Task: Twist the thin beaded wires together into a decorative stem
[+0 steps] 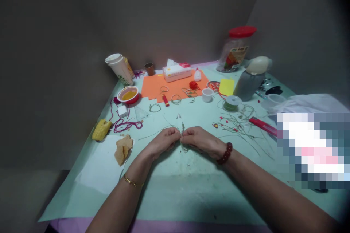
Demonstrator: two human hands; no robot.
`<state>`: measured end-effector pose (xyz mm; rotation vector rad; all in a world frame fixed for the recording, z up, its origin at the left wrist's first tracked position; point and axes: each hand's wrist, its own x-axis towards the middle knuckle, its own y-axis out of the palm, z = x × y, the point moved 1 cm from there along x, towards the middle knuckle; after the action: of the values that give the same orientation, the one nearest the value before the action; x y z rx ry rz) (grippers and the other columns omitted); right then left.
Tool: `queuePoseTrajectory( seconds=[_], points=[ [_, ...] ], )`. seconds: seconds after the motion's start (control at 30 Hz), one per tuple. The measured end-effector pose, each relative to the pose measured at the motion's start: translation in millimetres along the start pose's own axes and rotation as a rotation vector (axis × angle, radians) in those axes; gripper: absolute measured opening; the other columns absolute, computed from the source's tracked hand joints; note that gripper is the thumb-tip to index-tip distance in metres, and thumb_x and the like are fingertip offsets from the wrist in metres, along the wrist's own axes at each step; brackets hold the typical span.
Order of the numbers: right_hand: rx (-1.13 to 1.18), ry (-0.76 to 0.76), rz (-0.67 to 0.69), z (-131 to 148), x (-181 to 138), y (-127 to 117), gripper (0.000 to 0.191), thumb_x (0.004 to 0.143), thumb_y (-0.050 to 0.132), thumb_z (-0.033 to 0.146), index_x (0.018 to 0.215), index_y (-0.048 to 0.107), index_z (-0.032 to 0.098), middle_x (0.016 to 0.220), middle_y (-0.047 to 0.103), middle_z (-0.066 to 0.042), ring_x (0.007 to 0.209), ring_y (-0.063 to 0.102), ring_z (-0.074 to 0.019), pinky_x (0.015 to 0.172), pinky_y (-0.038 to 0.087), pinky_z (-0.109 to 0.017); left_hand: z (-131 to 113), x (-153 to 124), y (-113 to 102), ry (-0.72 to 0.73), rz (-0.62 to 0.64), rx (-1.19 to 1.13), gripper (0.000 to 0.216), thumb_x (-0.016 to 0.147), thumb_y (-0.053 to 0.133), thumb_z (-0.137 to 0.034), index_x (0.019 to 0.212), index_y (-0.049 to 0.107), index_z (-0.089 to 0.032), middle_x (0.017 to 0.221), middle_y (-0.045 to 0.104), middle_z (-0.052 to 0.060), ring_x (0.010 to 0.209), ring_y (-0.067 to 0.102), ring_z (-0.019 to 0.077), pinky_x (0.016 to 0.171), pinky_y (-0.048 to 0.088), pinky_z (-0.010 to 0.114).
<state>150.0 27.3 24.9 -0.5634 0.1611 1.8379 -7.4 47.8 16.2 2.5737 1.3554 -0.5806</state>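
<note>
My left hand (167, 139) and my right hand (199, 139) meet over the middle of the table, fingertips almost touching. Both pinch a piece of thin green cord (183, 148). Part of it hangs as a small bunch below the fingers, and a tuft rises above them. Loose strands trail out to the left past my left hand. The exact spot between the fingertips is too small to make out. A gold bracelet is on my left wrist, and a dark red bead bracelet (225, 153) circles my right one.
Beyond my hands, an orange sheet (151, 83) carries a tissue box (177, 73), red yarn (193, 85) and cord loops. To the right are a green cord spool (232, 103), cut strands and a red cutter (262, 126). Leftward stand a bowl (128, 95) and purple cord (127, 125).
</note>
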Motion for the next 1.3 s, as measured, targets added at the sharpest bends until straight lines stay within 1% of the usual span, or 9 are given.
queuePoseTrajectory(
  seconds=[0.07,0.3,0.4,0.47,0.57,0.77,1.03,1.17,1.3],
  points=[
    [0.026,0.015,0.047,-2.7,1.3,0.2,0.018,0.068,0.053,0.027,0.055,0.045,0.019,0.041,0.032,0.009,0.038,0.022,-0.0054,0.039,0.012,-0.022,2.5,2.2,-1.3,0.001,-0.013,0.051,0.027,0.078,0.056,-0.041,0.071,0.045,-0.018,0.054,0.032,-0.007,0.045,0.023,0.0054,0.044,0.013,0.023],
    [-0.218,-0.135,-0.135,-10.9,8.0,-7.0,0.014,0.066,0.054,0.023,0.053,0.052,0.018,0.043,0.044,0.005,0.042,0.034,-0.0071,0.041,0.023,-0.021,-1.2,-0.3,-4.1,0.157,-0.216,0.499,0.019,0.080,0.050,-0.031,0.067,0.052,-0.017,0.061,0.045,-0.002,0.058,0.039,0.0104,0.054,0.028,0.023],
    [-0.269,-0.135,-0.145,-7.4,7.1,-5.0,0.015,0.067,0.053,0.021,0.052,0.052,0.018,0.042,0.045,0.004,0.042,0.035,-0.0078,0.043,0.024,-0.022,-18.8,-19.9,0.1,0.222,-0.450,0.852,0.019,0.085,0.047,-0.029,0.083,0.063,-0.019,0.091,0.058,0.005,0.074,0.051,0.0151,0.064,0.034,0.026],
    [-0.288,-0.129,-0.144,-4.2,5.1,-3.7,0.015,0.067,0.052,0.019,0.052,0.052,0.018,0.042,0.047,0.004,0.042,0.037,-0.0083,0.043,0.024,-0.022,-30.9,-34.0,3.6,0.259,-0.588,1.002,0.022,0.087,0.047,-0.027,0.097,0.065,-0.022,0.121,0.053,0.008,0.091,0.054,0.0198,0.068,0.037,0.028],
    [-0.317,-0.137,-0.145,-0.8,2.2,-2.9,0.017,0.067,0.051,0.018,0.050,0.050,0.018,0.042,0.047,0.003,0.043,0.038,-0.0087,0.045,0.025,-0.022,-40.0,-45.9,8.4,0.277,-0.547,1.069,0.024,0.089,0.045,-0.024,0.104,0.064,-0.024,0.127,0.051,0.007,0.095,0.056,0.0207,0.071,0.040,0.029],
    [-0.293,-0.118,-0.138,-3.1,0.9,-3.7,0.018,0.069,0.050,0.017,0.052,0.049,0.018,0.042,0.045,0.004,0.043,0.036,-0.0082,0.045,0.024,-0.022,-26.5,-37.7,18.5,0.298,-0.194,0.989,0.015,0.085,0.054,-0.027,0.097,0.058,-0.022,0.105,0.056,0.004,0.087,0.055,0.0175,0.072,0.041,0.029],
    [-0.342,-0.107,-0.043,-6.3,-3.9,-17.1,0.016,0.075,0.049,0.025,0.065,0.058,0.016,0.051,0.052,0.002,0.048,0.042,-0.0091,0.050,0.030,-0.022,-5.9,-28.1,18.6,0.369,-0.066,0.913,0.012,0.090,0.043,-0.023,0.086,0.053,-0.020,0.099,0.053,0.003,0.082,0.052,0.0142,0.071,0.040,0.028],
    [-0.578,-0.261,-0.193,-11.2,-17.0,-33.5,0.017,0.076,0.052,0.023,0.089,0.062,0.017,0.075,0.060,-0.001,0.067,0.049,-0.0129,0.061,0.034,-0.024,-7.4,-30.5,16.3,0.382,-0.018,0.840,0.015,0.093,0.038,-0.025,0.086,0.050,-0.019,0.087,0.053,0.002,0.076,0.048,0.0138,0.070,0.038,0.028],
    [-0.800,-0.332,-0.229,-19.7,-27.7,-38.2,0.010,0.080,0.048,0.015,0.084,0.056,0.018,0.085,0.056,-0.004,0.074,0.049,-0.0141,0.066,0.034,-0.025,-10.5,-30.9,16.6,0.362,-0.031,0.804,0.018,0.094,0.035,-0.028,0.086,0.048,-0.019,0.082,0.054,0.003,0.072,0.046,0.0139,0.067,0.036,0.029]
  ],
)
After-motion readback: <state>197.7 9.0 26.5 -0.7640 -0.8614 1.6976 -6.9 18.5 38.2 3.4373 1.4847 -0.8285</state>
